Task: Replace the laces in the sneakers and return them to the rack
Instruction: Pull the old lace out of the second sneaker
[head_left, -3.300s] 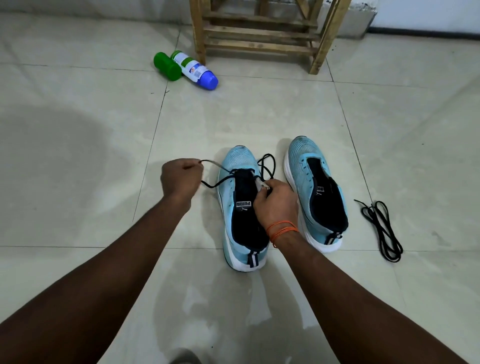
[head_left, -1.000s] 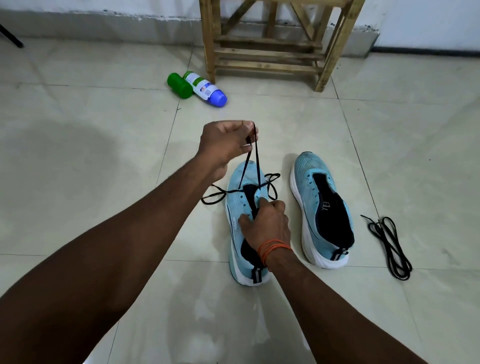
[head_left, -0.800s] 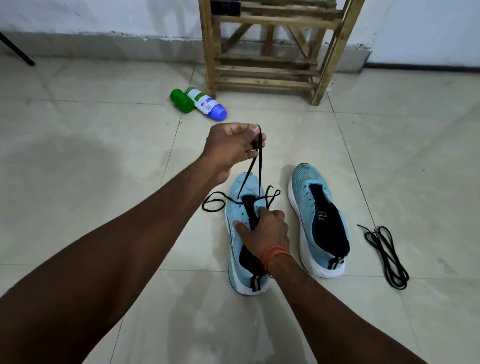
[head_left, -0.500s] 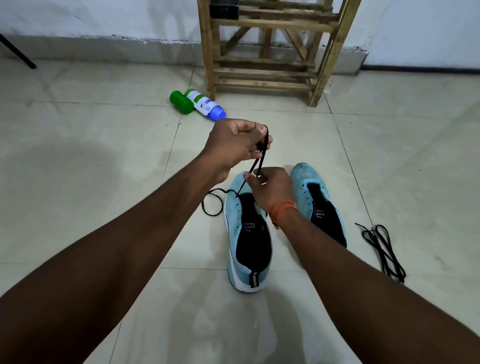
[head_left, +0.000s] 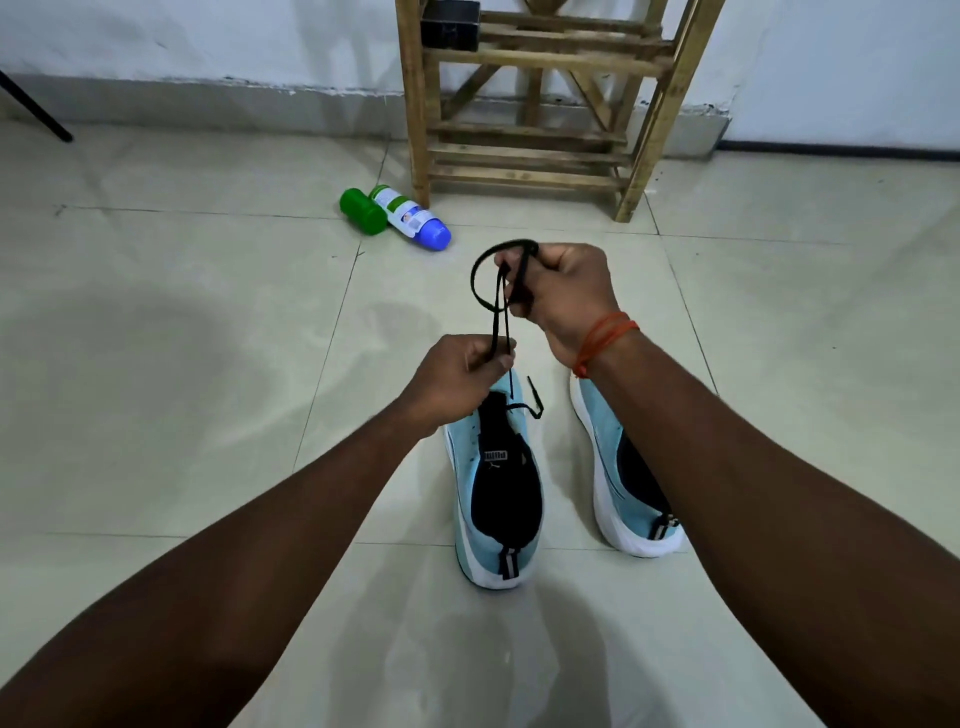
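The thin black shoelace (head_left: 497, 312) goes only through the holes near the toe of the light blue sneaker with the black tongue (head_left: 498, 493). I think the step now is pulling the lace through those holes. To do it well, pull slowly and straight up. No hand holds the sneaker down, so it could tip or slide. Watch that the two strands do not twist. The lace's loose end lies just beside the tongue.

The left hand (head_left: 457, 384) is just above the toe of this sneaker. Its thumb and fingers pinch both strands together. The right hand (head_left: 563, 296) is higher up, past the toe. Its fingers are curled round the top of the lace, and a loop sticks out of the fist. The lace runs from the right hand, through the left, down to the toe.

The other light blue sneaker (head_left: 597, 447) stands just to the right, partly hidden by the right arm. The wooden slatted rack (head_left: 530, 57) stands well beyond the toe, by the wall.
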